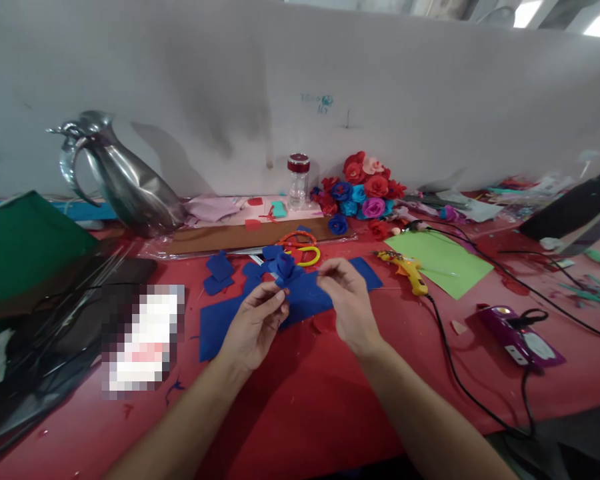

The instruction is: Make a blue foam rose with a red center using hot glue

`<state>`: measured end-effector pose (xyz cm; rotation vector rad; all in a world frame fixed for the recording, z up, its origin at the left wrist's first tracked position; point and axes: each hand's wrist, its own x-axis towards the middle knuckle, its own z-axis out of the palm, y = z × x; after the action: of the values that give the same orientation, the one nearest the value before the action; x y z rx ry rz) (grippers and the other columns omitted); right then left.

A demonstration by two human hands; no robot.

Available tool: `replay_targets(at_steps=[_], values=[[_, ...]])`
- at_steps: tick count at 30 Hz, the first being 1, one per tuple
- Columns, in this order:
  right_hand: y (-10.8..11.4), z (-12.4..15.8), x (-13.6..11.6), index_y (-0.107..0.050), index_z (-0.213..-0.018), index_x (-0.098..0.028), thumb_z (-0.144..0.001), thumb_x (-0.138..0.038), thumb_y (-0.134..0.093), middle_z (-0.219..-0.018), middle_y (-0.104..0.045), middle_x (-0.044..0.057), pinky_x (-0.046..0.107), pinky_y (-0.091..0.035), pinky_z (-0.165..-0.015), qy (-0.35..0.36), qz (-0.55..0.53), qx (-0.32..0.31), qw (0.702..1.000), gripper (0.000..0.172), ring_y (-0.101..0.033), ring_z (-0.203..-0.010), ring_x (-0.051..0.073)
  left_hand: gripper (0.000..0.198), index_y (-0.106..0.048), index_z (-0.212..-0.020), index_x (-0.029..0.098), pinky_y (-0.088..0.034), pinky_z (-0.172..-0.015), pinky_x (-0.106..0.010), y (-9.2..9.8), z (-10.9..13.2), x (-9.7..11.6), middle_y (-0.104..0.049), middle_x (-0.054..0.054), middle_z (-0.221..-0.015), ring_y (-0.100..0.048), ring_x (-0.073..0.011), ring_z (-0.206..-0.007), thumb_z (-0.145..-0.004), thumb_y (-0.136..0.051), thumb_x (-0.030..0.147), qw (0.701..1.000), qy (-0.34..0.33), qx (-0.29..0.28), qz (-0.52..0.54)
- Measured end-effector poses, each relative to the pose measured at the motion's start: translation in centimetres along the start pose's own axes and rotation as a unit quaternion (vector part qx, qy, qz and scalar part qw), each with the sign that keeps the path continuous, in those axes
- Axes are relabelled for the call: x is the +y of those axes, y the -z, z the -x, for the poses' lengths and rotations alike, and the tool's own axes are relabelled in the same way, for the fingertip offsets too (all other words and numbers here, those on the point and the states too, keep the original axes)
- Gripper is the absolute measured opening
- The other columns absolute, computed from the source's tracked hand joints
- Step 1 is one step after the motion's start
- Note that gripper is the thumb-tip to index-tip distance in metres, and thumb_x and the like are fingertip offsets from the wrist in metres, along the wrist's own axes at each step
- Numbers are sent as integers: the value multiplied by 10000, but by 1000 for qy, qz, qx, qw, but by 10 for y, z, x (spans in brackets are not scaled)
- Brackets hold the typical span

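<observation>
Between thumb and fingers, my left hand (pixel 257 317) pinches a partly formed blue paper flower (pixel 284 267) by its lower end. To the right of it hovers my right hand (pixel 347 297), its thumb and fingertips pressed together; what they hold, if anything, is too small to make out. Under both hands lies a long blue sheet (pixel 310 298). Cut blue pieces (pixel 220 267) are piled just left of the flower. Behind the flower, scissors with a yellow handle (pixel 310 256) are partly covered by blue pieces.
A yellow glue gun (pixel 407 270) lies right of my hands, its cord running to a purple power strip (pixel 517 337). Behind stand a bunch of paper flowers (pixel 367 187), a glass jar (pixel 299 183) and a metal jug (pixel 125 173). A green sheet (pixel 453 263) lies at right.
</observation>
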<state>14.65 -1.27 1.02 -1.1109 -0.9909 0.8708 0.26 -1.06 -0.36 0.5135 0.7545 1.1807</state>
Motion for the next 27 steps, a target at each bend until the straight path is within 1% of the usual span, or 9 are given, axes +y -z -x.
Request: replay_targets(at_steps=[2, 3, 5, 7, 11, 15, 20, 23, 27], values=[[-3, 1, -1, -618, -737, -204, -635, -229, -690, -712, -590, -15, 290, -439, -692, -91, -51, -95, 990, 127, -539, -690, 144, 209, -682, -691, 180, -469, -596, -174, 1, 0, 0, -673, 16, -680, -575, -67, -583, -554, -834, 140, 1000, -18, -13, -11], [-5, 2, -2, -641, -750, -205, -624, -247, -721, -723, -611, -11, 299, -450, -717, -118, -73, -133, 981, 154, -557, -704, 149, 197, -692, -685, 181, -474, -623, -180, 1, 1, 0, -670, 16, -667, -578, -71, -597, -555, -837, 152, 999, -30, -22, -22], [-7, 5, -4, -671, -762, -214, -624, -279, -762, -734, -635, -7, 317, -461, -758, -127, -97, -183, 970, 178, -577, -724, 156, 192, -718, -698, 190, -484, -693, -203, 1, 2, 0, -674, 14, -673, -593, -88, -649, -551, -841, 172, 997, -54, -35, -46], [-8, 7, -7, -682, -741, -224, -638, -287, -773, -733, -642, -8, 325, -460, -781, -99, -95, -206, 969, 151, -581, -739, 158, 216, -738, -725, 210, -487, -763, -242, 0, 2, 1, -692, 8, -719, -611, -119, -727, -539, -844, 177, 995, -67, -38, -59], [-6, 9, -12, -675, -700, -234, -650, -265, -771, -750, -632, -5, 323, -457, -777, -53, -85, -224, 970, 112, -574, -781, 166, 203, -726, -686, 234, -472, -789, -262, -1, 2, 2, -687, 22, -732, -595, -124, -740, -532, -848, 181, 995, -79, -40, -52], [-4, 10, -13, -657, -724, -234, -677, -233, -710, -749, -617, -11, 299, -453, -726, -41, -103, -217, 970, 71, -556, -738, 149, 176, -702, -668, 220, -454, -792, -236, 1, 0, 0, -660, 33, -707, -567, -104, -722, -561, -840, 194, 992, -101, -61, -45], [-4, 10, -12, -656, -744, -234, -675, -214, -678, -758, -623, -6, 294, -441, -726, -24, -85, -201, 976, 75, -550, -746, 153, 174, -709, -691, 221, -451, -798, -230, 2, -2, -1, -659, 35, -715, -559, -100, -728, -576, -835, 186, 992, -108, -59, -37], [-1, 9, -12, -667, -741, -232, -727, -267, -649, -742, -623, 0, 288, -435, -702, -15, -72, -181, 981, 41, -544, -738, 158, 201, -725, -717, 221, -457, -822, -250, 3, -3, -1, -678, 24, -731, -583, -112, -751, -556, -840, 183, 993, -103, -42, -37], [1, 9, -15, -665, -721, -225, -758, -326, -660, -698, -607, -8, 275, -419, -671, -21, -57, -181, 982, 108, -525, -696, 145, 211, -743, -765, 226, -468, -864, -306, 8, -6, -4, -712, -6, -809, -628, -158, -834, -572, -819, 188, 993, -104, -31, -47]])
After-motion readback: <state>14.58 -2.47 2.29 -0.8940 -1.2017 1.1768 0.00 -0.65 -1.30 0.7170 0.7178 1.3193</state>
